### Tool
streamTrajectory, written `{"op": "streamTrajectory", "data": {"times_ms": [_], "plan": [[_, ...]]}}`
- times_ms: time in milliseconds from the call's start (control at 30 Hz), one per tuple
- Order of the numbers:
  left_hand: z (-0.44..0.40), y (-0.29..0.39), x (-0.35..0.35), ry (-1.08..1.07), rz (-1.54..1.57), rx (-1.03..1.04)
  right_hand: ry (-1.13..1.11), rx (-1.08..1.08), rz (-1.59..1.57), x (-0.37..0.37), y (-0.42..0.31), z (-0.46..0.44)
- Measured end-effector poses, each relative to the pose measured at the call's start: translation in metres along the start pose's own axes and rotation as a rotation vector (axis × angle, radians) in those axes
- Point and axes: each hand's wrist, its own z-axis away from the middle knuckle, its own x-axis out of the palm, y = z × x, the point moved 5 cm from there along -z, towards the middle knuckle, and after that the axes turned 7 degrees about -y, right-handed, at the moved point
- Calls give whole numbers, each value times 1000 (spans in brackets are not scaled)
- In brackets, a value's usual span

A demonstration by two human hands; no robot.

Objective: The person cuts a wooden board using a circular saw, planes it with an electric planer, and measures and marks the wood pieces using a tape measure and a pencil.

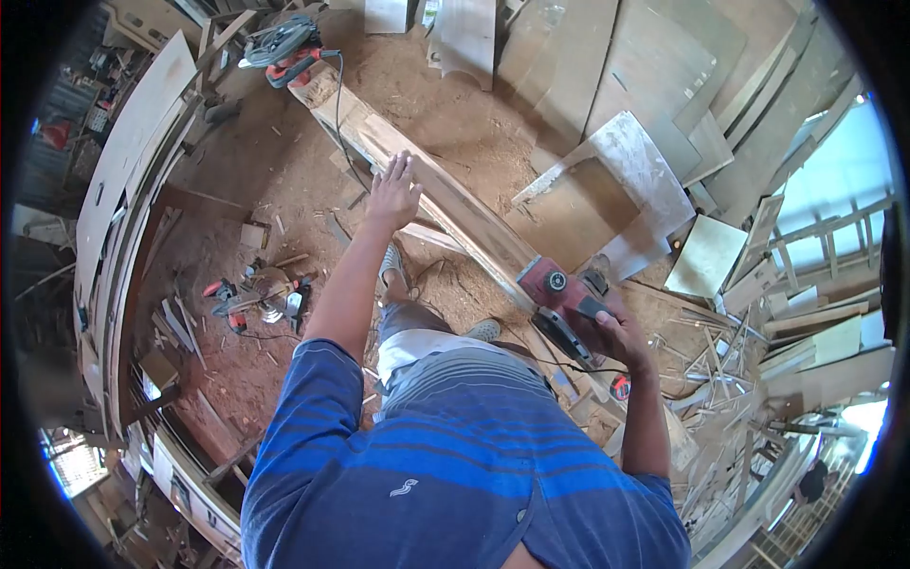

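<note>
A long wooden beam (455,194) runs diagonally in front of me, from the upper left to the lower right. My left hand (393,194) lies on its near edge, palm down with the fingers stretched out. At the beam's right part stands a red and black power planer (559,289). Its rear handle is in my right hand (616,332), the fingers wrapped round it. A dark cord runs from near the tool. On the far left end of the beam rests another red power tool (289,71).
A red miter saw (265,299) stands on the dusty floor at the left. Plywood sheets (654,180) lean and lie at the upper right. Scrap wood (720,379) litters the right side. Long boards (133,209) are stacked at the left. A person (812,482) is at the far lower right.
</note>
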Motion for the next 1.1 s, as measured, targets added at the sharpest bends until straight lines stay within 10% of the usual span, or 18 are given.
{"op": "streamTrajectory", "data": {"times_ms": [900, 1100], "plan": [[5, -12, -9, 21, 54, 39, -157, 27, 47, 134, -131, -193], [62, -12, -6, 451, 468, 0, -147, 65, 74, 152, -148, -225]]}}
